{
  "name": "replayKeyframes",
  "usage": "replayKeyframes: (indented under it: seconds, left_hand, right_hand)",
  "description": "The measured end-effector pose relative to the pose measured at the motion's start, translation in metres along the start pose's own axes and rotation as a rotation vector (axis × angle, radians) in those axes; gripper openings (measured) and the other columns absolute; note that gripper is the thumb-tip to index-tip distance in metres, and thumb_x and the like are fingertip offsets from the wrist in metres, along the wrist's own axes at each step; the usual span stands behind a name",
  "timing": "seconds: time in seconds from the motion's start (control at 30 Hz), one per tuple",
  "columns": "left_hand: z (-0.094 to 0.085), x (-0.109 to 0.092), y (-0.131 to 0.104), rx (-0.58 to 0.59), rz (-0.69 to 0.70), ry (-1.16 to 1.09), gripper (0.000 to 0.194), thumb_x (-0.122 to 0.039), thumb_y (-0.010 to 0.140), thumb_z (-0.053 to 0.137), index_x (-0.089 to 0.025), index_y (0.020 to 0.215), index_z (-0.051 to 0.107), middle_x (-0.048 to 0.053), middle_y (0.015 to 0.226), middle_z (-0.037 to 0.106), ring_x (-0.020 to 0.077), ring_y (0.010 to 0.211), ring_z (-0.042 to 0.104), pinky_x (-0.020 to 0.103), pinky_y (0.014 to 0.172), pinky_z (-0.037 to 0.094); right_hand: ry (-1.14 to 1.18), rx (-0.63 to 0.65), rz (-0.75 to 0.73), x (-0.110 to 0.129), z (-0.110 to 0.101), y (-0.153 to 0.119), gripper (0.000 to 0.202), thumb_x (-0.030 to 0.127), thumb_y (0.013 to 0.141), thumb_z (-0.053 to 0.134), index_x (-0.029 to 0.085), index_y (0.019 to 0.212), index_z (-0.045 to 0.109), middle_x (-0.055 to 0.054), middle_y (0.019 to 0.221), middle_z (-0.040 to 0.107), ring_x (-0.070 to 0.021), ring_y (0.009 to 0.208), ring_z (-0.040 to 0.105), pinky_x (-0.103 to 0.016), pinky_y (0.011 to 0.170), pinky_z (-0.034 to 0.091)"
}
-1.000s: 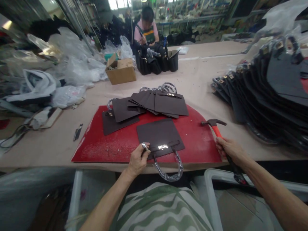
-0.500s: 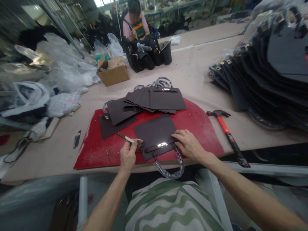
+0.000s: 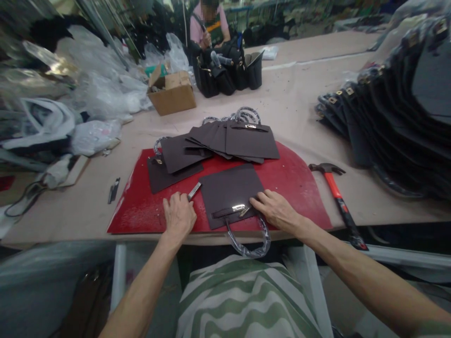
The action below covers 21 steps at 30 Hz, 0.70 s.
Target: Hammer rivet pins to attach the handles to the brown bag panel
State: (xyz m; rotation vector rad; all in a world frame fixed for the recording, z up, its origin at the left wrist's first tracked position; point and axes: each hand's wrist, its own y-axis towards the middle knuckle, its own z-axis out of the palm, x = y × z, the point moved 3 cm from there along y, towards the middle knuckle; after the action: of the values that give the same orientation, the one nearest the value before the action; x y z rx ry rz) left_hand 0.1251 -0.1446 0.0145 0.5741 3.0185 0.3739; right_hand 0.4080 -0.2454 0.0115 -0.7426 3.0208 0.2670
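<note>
A dark brown bag panel (image 3: 232,190) lies on the red board (image 3: 299,197), its plastic-wrapped handle (image 3: 251,251) hanging over the front edge. Metal hardware (image 3: 238,208) shines near the panel's lower edge. My right hand (image 3: 276,209) rests on the panel's right side, its fingers closed at the strap end; what they pinch is too small to tell. Left of the panel, my left hand (image 3: 179,215) is lowered to the board, fingers bent round a small tool with a metallic end (image 3: 194,191). More brown panels (image 3: 252,141) with wrapped handles lie overlapping behind.
A claw hammer (image 3: 338,199) lies right of the board, with stacked dark bag pieces (image 3: 380,126) beyond. An open cardboard box (image 3: 174,101) and black bags (image 3: 225,75) stand farther back, near a seated person (image 3: 211,26). Plastic wrapping (image 3: 98,94) is heaped at left.
My left hand has moved left, away from the panel, and turned palm down with the tool. A small metal piece now shows beside my right fingertips. The whole view has shifted slightly.
</note>
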Motion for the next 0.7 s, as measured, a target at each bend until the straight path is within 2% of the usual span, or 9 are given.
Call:
replayKeyframes:
  seconds: [0.07, 0.17, 0.23, 0.33, 0.4, 0.47, 0.6, 0.7]
  left_hand:
    - [-0.007, -0.018, -0.009, -0.053, 0.154, -0.127, 0.022, -0.018, 0.092, 0.052, -0.012, 0.111, 0.059, 0.019, 0.119, 0.06, 0.0328, 0.111, 0.055, 0.056, 0.104, 0.04]
    - [-0.012, -0.053, -0.022, 0.034, 0.421, -0.298, 0.025, -0.02, 0.092, 0.056, -0.017, 0.117, 0.057, 0.012, 0.114, 0.062, 0.0264, 0.102, 0.056, 0.04, 0.09, 0.049]
    - [-0.012, -0.072, -0.026, 0.107, 0.477, -0.248, 0.02, -0.017, 0.092, 0.054, -0.018, 0.112, 0.059, 0.01, 0.105, 0.061, 0.0261, 0.093, 0.056, 0.038, 0.078, 0.049]
    - [-0.008, -0.087, -0.025, 0.143, 0.521, -0.081, 0.014, -0.009, 0.089, 0.049, -0.016, 0.096, 0.059, 0.01, 0.093, 0.059, 0.0276, 0.086, 0.054, 0.04, 0.072, 0.048]
    - [-0.005, -0.086, -0.024, 0.142, 0.593, -0.024, 0.014, -0.007, 0.087, 0.048, -0.015, 0.092, 0.059, 0.011, 0.089, 0.057, 0.0277, 0.083, 0.054, 0.041, 0.07, 0.047]
    - [-0.002, -0.077, -0.023, 0.129, 0.678, -0.047, 0.015, -0.007, 0.088, 0.047, -0.014, 0.091, 0.059, 0.011, 0.087, 0.058, 0.0268, 0.081, 0.054, 0.04, 0.069, 0.048]
    - [0.006, -0.043, -0.028, 0.034, 0.867, -0.342, 0.027, -0.008, 0.093, 0.039, -0.016, 0.099, 0.064, 0.013, 0.102, 0.065, 0.0232, 0.094, 0.06, 0.039, 0.082, 0.053]
    - [0.01, -0.027, -0.035, -0.111, 0.887, -0.539, 0.032, -0.008, 0.095, 0.037, -0.018, 0.104, 0.066, 0.012, 0.114, 0.067, 0.0212, 0.109, 0.061, 0.039, 0.096, 0.053]
  right_hand:
    - [0.006, -0.017, -0.007, 0.0, 0.001, 0.0, 0.033, 0.004, 0.092, 0.047, 0.013, 0.12, 0.061, -0.012, 0.096, 0.057, -0.026, 0.081, 0.044, -0.036, 0.072, 0.04]
    - [0.022, -0.033, 0.003, -0.002, 0.004, -0.002, 0.031, 0.005, 0.091, 0.049, 0.013, 0.119, 0.063, -0.013, 0.098, 0.057, -0.0263, 0.081, 0.045, -0.036, 0.073, 0.041]
    - [0.029, -0.052, 0.02, -0.004, 0.007, -0.003, 0.03, 0.006, 0.091, 0.05, 0.013, 0.117, 0.064, -0.014, 0.102, 0.057, -0.027, 0.084, 0.046, -0.037, 0.074, 0.041]
    - [0.048, -0.09, 0.041, -0.004, 0.009, -0.005, 0.031, 0.005, 0.09, 0.048, 0.014, 0.114, 0.066, -0.015, 0.106, 0.058, -0.0271, 0.086, 0.046, -0.037, 0.076, 0.041]
    - [0.074, -0.12, 0.056, -0.005, 0.01, -0.007, 0.031, 0.004, 0.089, 0.046, 0.014, 0.109, 0.067, -0.014, 0.106, 0.06, -0.0264, 0.085, 0.046, -0.037, 0.076, 0.042]
    - [0.127, -0.17, 0.084, -0.007, 0.01, -0.008, 0.03, 0.003, 0.089, 0.044, 0.014, 0.102, 0.068, -0.013, 0.104, 0.062, -0.0255, 0.084, 0.047, -0.037, 0.076, 0.042]
    - [0.35, -0.289, 0.126, -0.016, 0.011, -0.013, 0.029, 0.001, 0.087, 0.043, 0.016, 0.088, 0.068, -0.011, 0.103, 0.064, -0.0236, 0.087, 0.052, -0.036, 0.077, 0.045]
    - [0.469, -0.327, 0.11, -0.019, 0.012, -0.015, 0.031, 0.001, 0.084, 0.043, 0.019, 0.08, 0.068, -0.009, 0.103, 0.065, -0.0233, 0.09, 0.055, -0.037, 0.077, 0.047]
